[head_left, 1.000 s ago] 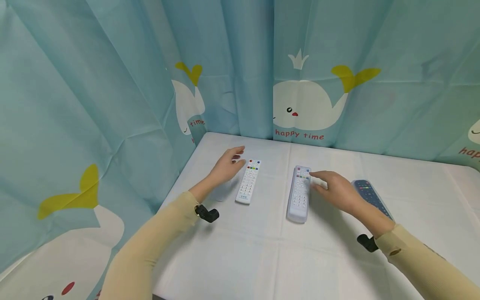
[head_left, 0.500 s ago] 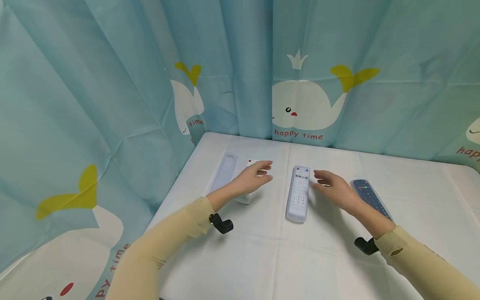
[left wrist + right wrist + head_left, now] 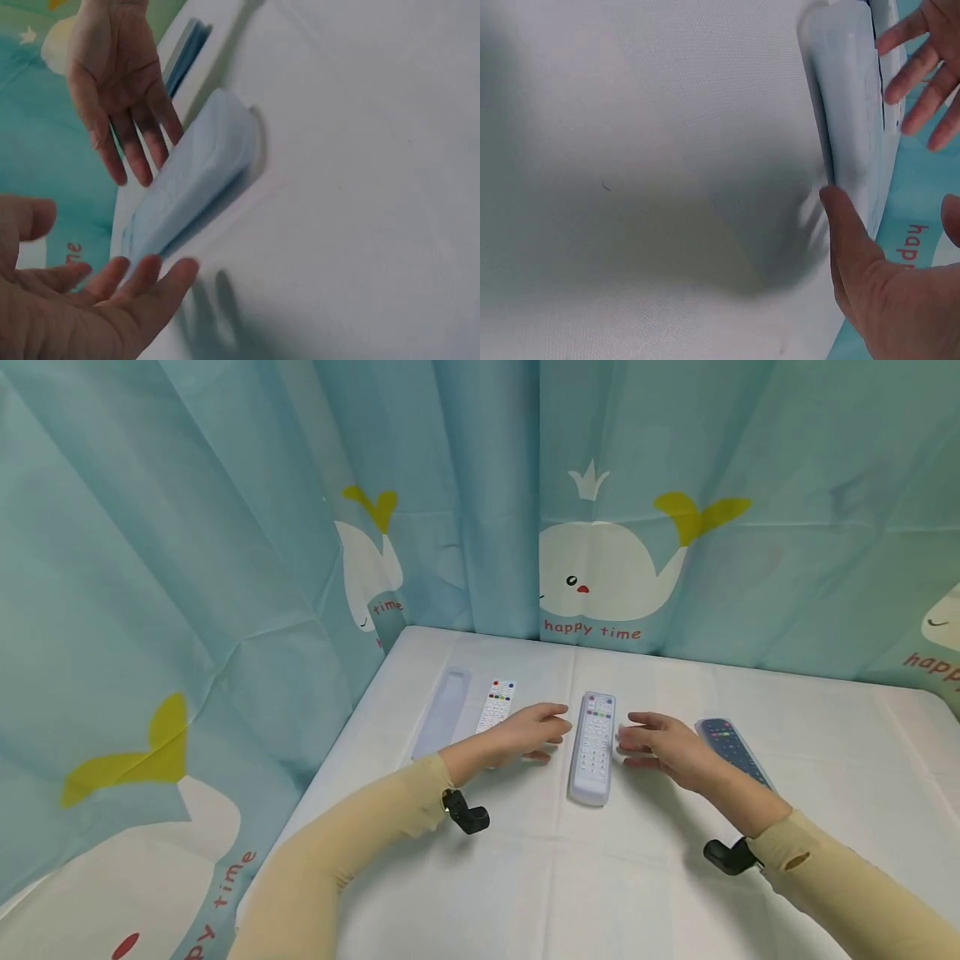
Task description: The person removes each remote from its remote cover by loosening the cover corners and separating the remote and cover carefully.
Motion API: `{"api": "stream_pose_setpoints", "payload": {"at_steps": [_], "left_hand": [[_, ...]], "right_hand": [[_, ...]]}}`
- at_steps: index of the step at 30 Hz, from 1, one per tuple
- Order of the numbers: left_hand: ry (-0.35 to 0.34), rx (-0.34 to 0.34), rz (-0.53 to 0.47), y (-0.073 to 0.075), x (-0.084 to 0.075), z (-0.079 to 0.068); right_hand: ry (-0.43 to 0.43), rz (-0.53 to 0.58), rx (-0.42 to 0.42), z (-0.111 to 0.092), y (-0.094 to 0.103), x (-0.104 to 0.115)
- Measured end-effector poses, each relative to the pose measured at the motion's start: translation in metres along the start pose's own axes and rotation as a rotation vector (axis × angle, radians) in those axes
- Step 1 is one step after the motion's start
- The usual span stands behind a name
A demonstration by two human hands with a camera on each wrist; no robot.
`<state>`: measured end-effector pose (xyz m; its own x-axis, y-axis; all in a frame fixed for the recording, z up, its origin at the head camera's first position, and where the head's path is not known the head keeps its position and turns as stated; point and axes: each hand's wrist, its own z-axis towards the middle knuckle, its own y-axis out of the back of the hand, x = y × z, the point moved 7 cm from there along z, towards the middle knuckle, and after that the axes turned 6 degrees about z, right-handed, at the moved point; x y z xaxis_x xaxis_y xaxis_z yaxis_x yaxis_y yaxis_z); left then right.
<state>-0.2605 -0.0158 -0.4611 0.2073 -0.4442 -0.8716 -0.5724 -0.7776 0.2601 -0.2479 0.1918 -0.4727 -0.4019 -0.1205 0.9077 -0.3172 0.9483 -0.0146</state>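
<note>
A white remote control in a translucent sleeve (image 3: pixel 592 747) lies face up between my two hands in the head view. My left hand (image 3: pixel 525 735) hovers at its left side, fingers spread and holding nothing. To its right is my right hand (image 3: pixel 663 747), fingers loosely bent with nothing in them. From the right wrist, one fingertip of that hand (image 3: pixel 889 289) appears very close to the sleeved remote (image 3: pixel 847 90); whether it touches, I cannot tell. Partly behind my left forearm lies a bare white remote (image 3: pixel 497 703).
A translucent, flat remote cover (image 3: pixel 442 714) lies at the left of the white table (image 3: pixel 637 877). A dark remote (image 3: pixel 731 747) lies to the right, partly hidden by my right hand and wrist. A blue whale-print curtain (image 3: pixel 480 510) hangs along the back and left edges.
My left hand has moved right, from beside the bare white remote to the sleeved one, uncovering the translucent cover. My right hand has shifted slightly downward along the sleeved remote's right side.
</note>
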Motion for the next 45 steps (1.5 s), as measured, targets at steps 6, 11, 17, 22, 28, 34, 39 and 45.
{"api": "stream_pose_setpoints", "payload": {"at_steps": [6,11,17,22,28,34,39,45], "left_hand": [[0.146,0.027,-0.185,-0.011,0.007,0.008],[0.203,0.047,-0.203,-0.019,0.01,0.015],[0.213,0.066,-0.137,-0.028,0.011,0.027],[0.219,0.035,-0.009,-0.032,0.012,0.035],[0.187,0.006,0.092,-0.036,0.009,0.037],[0.14,-0.004,0.119,-0.037,0.006,0.035],[0.132,-0.027,0.107,-0.036,0.007,0.035],[0.099,-0.077,0.098,-0.034,0.007,0.033]], "right_hand": [[-0.088,0.093,0.045,0.001,-0.005,-0.007],[-0.124,0.117,0.069,0.002,-0.008,-0.012],[-0.143,0.108,0.066,0.007,-0.009,-0.015],[-0.138,0.07,0.042,0.014,-0.009,-0.017],[-0.111,0.026,0.008,0.018,-0.011,-0.019],[-0.078,0.001,-0.025,0.017,-0.012,-0.018],[-0.079,-0.017,-0.063,0.019,-0.012,-0.02],[-0.047,-0.01,-0.089,0.019,-0.01,-0.02]]}}
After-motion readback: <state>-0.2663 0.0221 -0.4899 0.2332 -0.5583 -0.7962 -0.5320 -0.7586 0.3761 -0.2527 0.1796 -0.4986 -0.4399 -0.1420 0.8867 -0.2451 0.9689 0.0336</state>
